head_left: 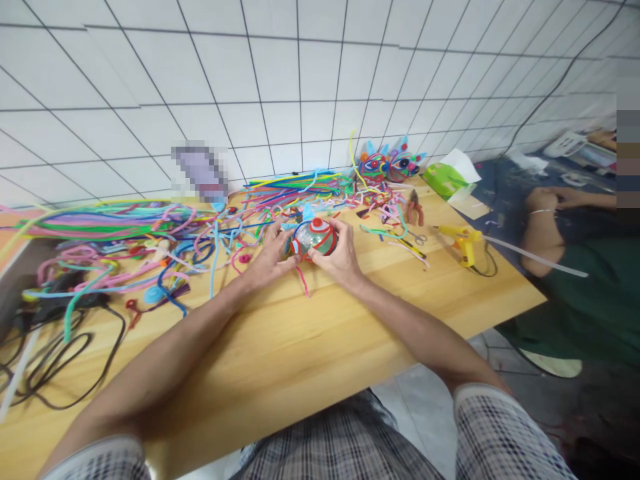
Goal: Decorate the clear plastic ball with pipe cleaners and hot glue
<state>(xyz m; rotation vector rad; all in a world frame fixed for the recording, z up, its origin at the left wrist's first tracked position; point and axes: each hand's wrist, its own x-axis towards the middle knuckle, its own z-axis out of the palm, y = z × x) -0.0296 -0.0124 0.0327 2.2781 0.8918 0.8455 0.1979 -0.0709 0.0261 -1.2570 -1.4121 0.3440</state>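
Observation:
Both my hands hold a small round craft piece (314,238) over the wooden table (310,347). The piece is a clear ball wrapped in red, green and blue pipe cleaners. My left hand (270,257) grips its left side with the fingers curled round it. On its right side my right hand (340,252) is closed over the top and edge. A pink pipe cleaner (303,280) hangs from the piece onto the table between my wrists.
Piles of coloured pipe cleaners (150,230) cover the back left of the table. Two finished fish-like figures (387,163), pliers (414,208), scissors (417,238), a yellow glue gun (463,243) and a green tissue pack (447,179) lie at the right. Black cables (55,360) lie left. Another person's arm (547,227) rests at the right.

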